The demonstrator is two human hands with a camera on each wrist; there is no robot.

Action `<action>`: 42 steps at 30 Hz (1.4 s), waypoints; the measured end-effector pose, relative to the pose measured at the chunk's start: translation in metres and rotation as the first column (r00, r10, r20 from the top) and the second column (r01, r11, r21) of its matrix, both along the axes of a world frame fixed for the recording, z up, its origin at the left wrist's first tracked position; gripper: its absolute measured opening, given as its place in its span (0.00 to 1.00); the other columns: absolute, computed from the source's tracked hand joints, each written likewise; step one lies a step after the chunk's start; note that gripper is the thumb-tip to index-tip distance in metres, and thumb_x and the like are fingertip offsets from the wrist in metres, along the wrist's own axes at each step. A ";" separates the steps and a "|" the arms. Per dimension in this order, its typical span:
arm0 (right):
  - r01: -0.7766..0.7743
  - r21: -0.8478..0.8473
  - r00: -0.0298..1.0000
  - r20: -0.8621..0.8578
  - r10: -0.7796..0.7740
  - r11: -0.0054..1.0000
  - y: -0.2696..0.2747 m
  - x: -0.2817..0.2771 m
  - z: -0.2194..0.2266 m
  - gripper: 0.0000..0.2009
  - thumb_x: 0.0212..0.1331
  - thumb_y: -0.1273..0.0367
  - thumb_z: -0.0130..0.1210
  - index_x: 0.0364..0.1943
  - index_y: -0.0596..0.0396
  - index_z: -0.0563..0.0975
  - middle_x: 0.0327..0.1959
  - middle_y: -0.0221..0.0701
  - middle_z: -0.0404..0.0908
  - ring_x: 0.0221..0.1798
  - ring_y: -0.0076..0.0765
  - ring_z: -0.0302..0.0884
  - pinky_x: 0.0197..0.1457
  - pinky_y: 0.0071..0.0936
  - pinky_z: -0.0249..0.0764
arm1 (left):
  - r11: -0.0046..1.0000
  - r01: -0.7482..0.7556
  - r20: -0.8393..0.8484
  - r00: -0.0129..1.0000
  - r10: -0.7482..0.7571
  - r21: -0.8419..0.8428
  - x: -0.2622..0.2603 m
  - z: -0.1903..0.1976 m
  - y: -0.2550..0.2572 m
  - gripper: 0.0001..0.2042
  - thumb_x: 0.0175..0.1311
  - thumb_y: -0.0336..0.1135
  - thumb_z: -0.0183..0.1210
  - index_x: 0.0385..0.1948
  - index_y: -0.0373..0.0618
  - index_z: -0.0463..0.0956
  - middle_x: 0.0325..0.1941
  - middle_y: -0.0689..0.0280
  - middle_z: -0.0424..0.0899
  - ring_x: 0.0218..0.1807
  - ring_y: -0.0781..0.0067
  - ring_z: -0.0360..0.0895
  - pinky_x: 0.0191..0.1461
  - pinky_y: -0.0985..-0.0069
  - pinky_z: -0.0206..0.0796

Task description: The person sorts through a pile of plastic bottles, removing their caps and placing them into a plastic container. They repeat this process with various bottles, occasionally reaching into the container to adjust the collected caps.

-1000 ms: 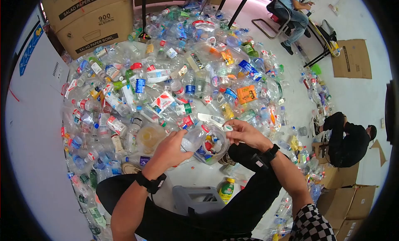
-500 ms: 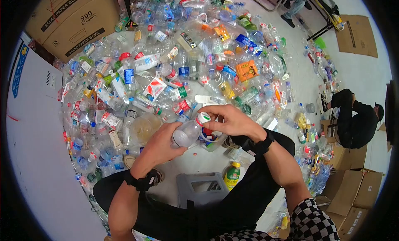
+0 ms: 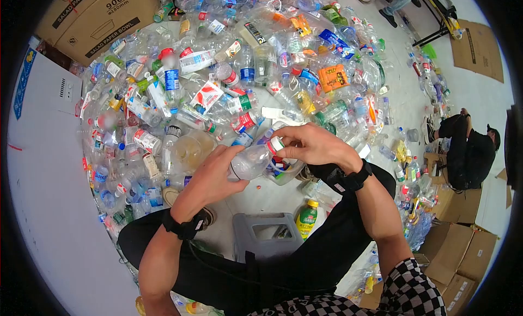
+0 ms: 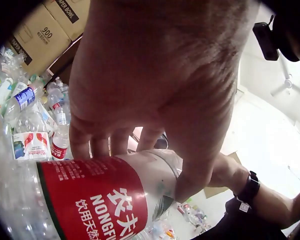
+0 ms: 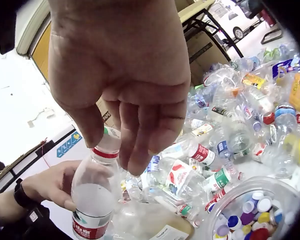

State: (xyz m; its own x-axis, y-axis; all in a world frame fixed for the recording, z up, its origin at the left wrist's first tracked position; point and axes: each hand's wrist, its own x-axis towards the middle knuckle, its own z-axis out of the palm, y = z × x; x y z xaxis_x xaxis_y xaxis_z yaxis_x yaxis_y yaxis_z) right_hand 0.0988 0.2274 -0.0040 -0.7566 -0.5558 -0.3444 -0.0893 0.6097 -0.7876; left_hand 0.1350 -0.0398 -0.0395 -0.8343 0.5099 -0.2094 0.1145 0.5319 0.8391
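Observation:
A clear bottle [image 3: 249, 163] with a red label [image 4: 95, 192] lies tilted between both hands. The left hand [image 3: 210, 177] grips its body, thumb and fingers wrapped around it. At the neck, the right hand [image 3: 321, 147] pinches the white cap [image 3: 277, 144] between thumb and fingers; a red ring shows under the cap in the right wrist view. Just below the right hand is a clear round tub [image 5: 210, 220] holding several loose caps [image 5: 264, 205] in mixed colours, partly hidden in the head view.
Plastic bottles [image 3: 210, 98] cover the floor ahead and to the left. A grey stool [image 3: 239, 234] and a yellow-green bottle [image 3: 307, 219] stand near the legs. Cardboard boxes [image 3: 109, 22] are at upper left, more [image 3: 452, 250] at lower right. Another person [image 3: 471, 152] sits at right.
The left hand has kept its hold on the bottle. The right hand, earlier apart from the bottle above the tub with a cap, has moved left onto the bottle's cap.

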 end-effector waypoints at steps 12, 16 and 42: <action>0.090 -0.044 0.996 0.031 -0.089 0.995 -0.006 -0.003 -0.003 0.20 0.60 0.56 0.60 0.48 0.55 0.76 0.25 0.36 0.77 0.30 0.33 0.76 0.34 0.31 0.71 | 0.999 -0.006 -0.058 0.998 0.003 -0.053 0.000 -0.005 -0.001 0.33 0.43 0.36 0.67 0.57 0.40 0.68 0.48 0.53 0.74 0.51 0.53 0.73 0.56 0.66 0.65; 0.002 -0.066 1.000 -0.001 -0.002 0.998 -0.003 -0.009 -0.011 0.20 0.57 0.61 0.62 0.50 0.56 0.75 0.25 0.33 0.77 0.30 0.29 0.75 0.34 0.31 0.70 | 0.998 -0.025 -0.061 0.998 0.022 -0.050 -0.001 -0.001 0.001 0.33 0.44 0.36 0.67 0.57 0.41 0.68 0.49 0.54 0.73 0.52 0.53 0.73 0.56 0.66 0.65; 0.122 0.050 0.992 -0.021 -0.121 0.991 -0.020 -0.003 -0.007 0.15 0.64 0.60 0.52 0.44 0.58 0.75 0.27 0.41 0.78 0.31 0.44 0.76 0.36 0.37 0.69 | 0.963 -0.175 -0.534 0.844 0.040 -0.204 0.008 0.003 0.007 0.31 0.41 0.32 0.67 0.54 0.45 0.70 0.52 0.60 0.74 0.55 0.59 0.71 0.56 0.63 0.61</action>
